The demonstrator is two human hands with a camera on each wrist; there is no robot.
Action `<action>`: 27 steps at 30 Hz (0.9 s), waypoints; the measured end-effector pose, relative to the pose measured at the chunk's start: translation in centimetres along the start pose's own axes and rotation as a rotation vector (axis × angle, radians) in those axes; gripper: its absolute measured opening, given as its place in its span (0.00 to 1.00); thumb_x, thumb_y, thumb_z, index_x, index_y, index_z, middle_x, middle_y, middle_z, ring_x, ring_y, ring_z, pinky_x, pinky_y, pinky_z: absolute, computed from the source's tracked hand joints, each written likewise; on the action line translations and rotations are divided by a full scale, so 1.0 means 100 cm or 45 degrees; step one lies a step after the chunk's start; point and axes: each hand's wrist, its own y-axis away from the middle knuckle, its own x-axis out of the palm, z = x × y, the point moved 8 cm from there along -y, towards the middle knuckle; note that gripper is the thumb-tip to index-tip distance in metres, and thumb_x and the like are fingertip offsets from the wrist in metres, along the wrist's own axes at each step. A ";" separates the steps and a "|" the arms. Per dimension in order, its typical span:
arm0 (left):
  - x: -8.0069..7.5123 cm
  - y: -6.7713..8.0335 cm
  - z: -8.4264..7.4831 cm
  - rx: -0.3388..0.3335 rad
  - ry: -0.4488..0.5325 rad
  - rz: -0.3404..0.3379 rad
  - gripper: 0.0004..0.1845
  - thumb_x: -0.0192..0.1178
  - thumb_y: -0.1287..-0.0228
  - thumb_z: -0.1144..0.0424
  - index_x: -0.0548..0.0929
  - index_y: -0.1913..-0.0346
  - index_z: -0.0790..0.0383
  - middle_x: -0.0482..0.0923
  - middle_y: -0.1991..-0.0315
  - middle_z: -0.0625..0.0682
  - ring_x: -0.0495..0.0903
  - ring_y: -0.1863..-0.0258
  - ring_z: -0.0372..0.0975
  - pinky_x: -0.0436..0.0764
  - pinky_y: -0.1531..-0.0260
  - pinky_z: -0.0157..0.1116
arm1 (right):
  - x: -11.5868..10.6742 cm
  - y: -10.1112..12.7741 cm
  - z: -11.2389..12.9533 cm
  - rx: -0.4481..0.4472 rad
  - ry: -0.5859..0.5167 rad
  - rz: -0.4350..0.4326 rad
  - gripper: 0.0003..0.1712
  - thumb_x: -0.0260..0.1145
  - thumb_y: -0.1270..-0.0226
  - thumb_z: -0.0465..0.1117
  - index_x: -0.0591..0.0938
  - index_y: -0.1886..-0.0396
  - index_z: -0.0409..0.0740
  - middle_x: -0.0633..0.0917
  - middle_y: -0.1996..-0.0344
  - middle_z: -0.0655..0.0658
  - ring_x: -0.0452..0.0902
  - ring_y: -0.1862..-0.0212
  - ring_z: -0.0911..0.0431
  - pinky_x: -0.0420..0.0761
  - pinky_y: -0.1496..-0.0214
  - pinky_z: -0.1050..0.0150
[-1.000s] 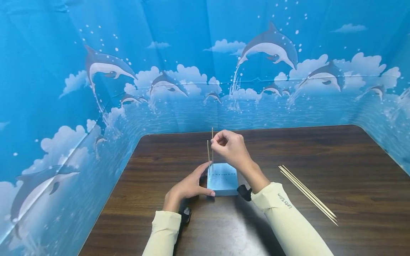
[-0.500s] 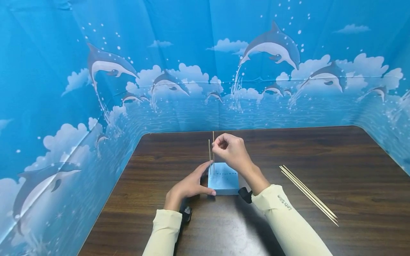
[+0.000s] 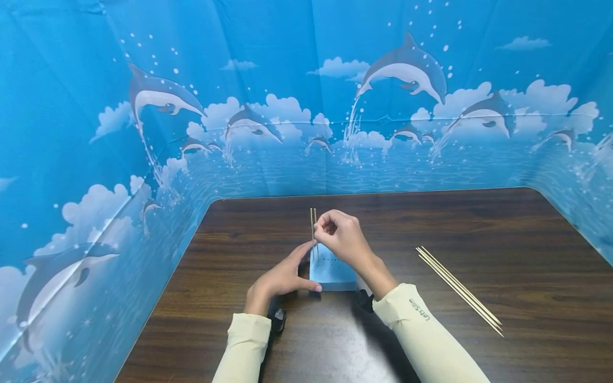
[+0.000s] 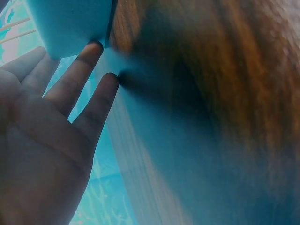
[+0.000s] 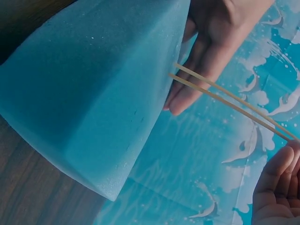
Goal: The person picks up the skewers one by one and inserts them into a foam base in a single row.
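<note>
I see a dolphin curtain behind the brown table. The left hand rests against the blue block on the table, fingers fairly straight, thumb spread apart. The right hand has curled fingers pinching one stick; it and a second stick stand upright at the block's far left corner. Loose sticks lie to the right.
</note>
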 end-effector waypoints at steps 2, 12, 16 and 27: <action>0.001 -0.001 -0.001 0.004 0.001 0.001 0.58 0.77 0.50 0.51 0.51 0.21 0.47 0.49 0.21 0.53 0.60 0.27 0.51 0.62 0.31 0.56 | -0.001 0.001 0.001 -0.015 0.012 -0.007 0.05 0.65 0.41 0.28 0.80 0.73 0.40 0.81 0.75 0.47 0.75 0.74 0.61 0.78 0.71 0.69; 0.005 0.000 0.004 -0.026 -0.039 -0.017 0.58 0.77 0.50 0.49 0.51 0.21 0.47 0.49 0.21 0.53 0.57 0.25 0.51 0.61 0.31 0.58 | -0.010 0.008 -0.004 0.040 0.045 0.037 0.01 0.67 0.36 0.33 0.83 0.68 0.38 0.83 0.72 0.47 0.79 0.70 0.57 0.83 0.66 0.62; 0.002 0.002 0.007 -0.042 -0.055 -0.042 0.58 0.78 0.51 0.49 0.52 0.21 0.48 0.49 0.21 0.54 0.58 0.25 0.52 0.60 0.30 0.57 | -0.028 0.015 -0.018 0.109 0.103 0.000 0.03 0.68 0.36 0.34 0.84 0.67 0.38 0.84 0.71 0.46 0.80 0.70 0.55 0.84 0.65 0.57; 0.001 0.002 0.004 -0.007 -0.046 -0.041 0.59 0.78 0.51 0.50 0.51 0.21 0.46 0.49 0.21 0.53 0.60 0.26 0.50 0.61 0.31 0.56 | -0.108 0.070 -0.091 0.444 0.381 -0.105 0.03 0.67 0.36 0.34 0.83 0.64 0.38 0.84 0.66 0.43 0.82 0.65 0.52 0.82 0.61 0.55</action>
